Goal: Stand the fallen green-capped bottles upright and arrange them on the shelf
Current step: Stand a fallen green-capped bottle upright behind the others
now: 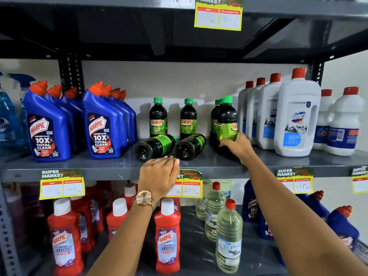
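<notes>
1. Left hand [159,172] rests on the grey metal shelf [79,166] lip, fingers loosely bent, holding nothing;
2. A fallen dark green-capped plastic bottle [155,146] and a second fallen bottle [190,146] lie just beyond, bases outward; grip each round the body, tip cap-up;
3. Right hand [237,145] grips an upright green-capped bottle [227,124]; seat it squarely against its row.

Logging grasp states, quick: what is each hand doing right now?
Left hand: open, fingers resting on the shelf edge, holding nothing.
Right hand: gripping an upright green-capped bottle.
</notes>
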